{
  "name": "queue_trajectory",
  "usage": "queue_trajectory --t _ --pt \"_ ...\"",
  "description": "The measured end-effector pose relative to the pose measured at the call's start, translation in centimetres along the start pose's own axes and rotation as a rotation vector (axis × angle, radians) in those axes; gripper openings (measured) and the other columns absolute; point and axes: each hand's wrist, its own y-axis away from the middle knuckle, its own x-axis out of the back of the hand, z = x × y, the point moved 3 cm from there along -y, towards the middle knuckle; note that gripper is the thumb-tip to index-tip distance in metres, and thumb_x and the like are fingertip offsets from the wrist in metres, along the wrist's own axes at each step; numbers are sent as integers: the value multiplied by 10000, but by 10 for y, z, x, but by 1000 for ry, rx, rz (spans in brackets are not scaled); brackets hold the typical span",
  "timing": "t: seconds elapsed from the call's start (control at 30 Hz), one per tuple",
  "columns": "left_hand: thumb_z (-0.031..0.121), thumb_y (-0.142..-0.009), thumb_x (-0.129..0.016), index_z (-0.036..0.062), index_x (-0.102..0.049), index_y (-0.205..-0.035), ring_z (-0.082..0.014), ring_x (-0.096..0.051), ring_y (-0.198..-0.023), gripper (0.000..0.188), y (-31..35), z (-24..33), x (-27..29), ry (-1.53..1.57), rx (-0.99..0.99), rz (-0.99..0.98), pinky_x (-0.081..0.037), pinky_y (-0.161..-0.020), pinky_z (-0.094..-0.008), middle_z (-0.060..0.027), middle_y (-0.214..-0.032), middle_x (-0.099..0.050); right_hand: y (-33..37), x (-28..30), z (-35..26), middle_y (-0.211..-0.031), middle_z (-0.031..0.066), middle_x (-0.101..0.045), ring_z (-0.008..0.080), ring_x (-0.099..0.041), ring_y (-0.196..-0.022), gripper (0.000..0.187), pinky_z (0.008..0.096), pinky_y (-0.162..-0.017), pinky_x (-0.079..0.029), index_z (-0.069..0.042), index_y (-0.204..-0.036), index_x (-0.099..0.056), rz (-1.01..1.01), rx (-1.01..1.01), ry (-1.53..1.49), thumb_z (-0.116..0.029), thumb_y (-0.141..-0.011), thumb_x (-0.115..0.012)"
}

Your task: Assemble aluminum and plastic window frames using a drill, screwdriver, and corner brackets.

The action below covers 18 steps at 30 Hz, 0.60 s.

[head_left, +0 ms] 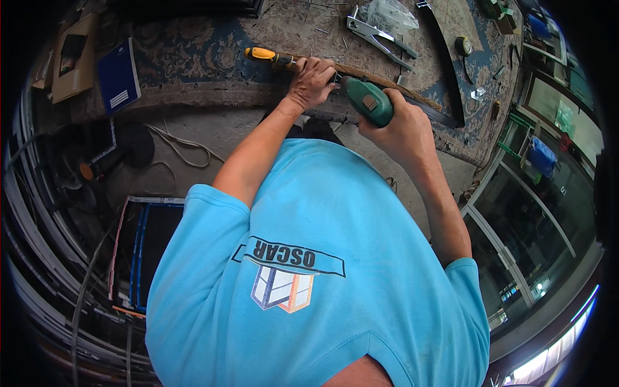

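Note:
My right hand (pixel 403 129) is wrapped round the grip of a green power drill (pixel 371 102), its nose pointing left toward my left hand. My left hand (pixel 311 82) has its fingers curled over a dark metal profile (pixel 438 117) near the table's front edge; the fingertips and the spot under them are partly hidden. The drill's front end comes close to those fingers, and whether its bit touches anything cannot be made out. A screwdriver with a yellow handle (pixel 261 53) lies just left of my left hand. Along the profile runs a brown wooden strip (pixel 380 80).
The table has a worn patterned carpet cover (pixel 206 48). On it are locking pliers (pixel 380 42), a plastic bag (pixel 393 16), a long black strip (pixel 445 58), a tape measure (pixel 463 46) and a blue notebook (pixel 118 76). A cable (pixel 187 143) trails on the floor; glazed frames (pixel 522 226) stand right.

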Motion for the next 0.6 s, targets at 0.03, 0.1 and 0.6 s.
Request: queue_trajectory --t 0.03,0.1,0.6 --pt "301 -762 -850 151 -661 -1138 -214 -531 -1194 447 0 0 0 -4 -1 -10 -325 -1075 -432 20 -1279 -607 -2 1 2 -926 190 -769 351 -770 -867 555 446 -774 -607 -27 -1159 -680 -32 -25 -17 -393 -774 -841" --pt "304 -763 -849 152 -660 -1140 -214 -530 -1198 448 1 0 -1 -9 5 -18 -323 -1078 -428 19 -1279 -606 -5 2 3 -918 187 -768 349 -770 -858 551 446 -772 -608 -30 -1154 -681 -10 23 10 -400 -777 -838" --pt "272 -761 -840 183 -637 -1062 -210 -523 -1148 374 -3 1 2 28 -17 39 -336 -1012 -422 11 -1188 -571 -3 0 -12 -884 158 -764 328 -771 -828 563 441 -748 -607 -54 -1156 -673 1 122 173 -438 -778 -837"
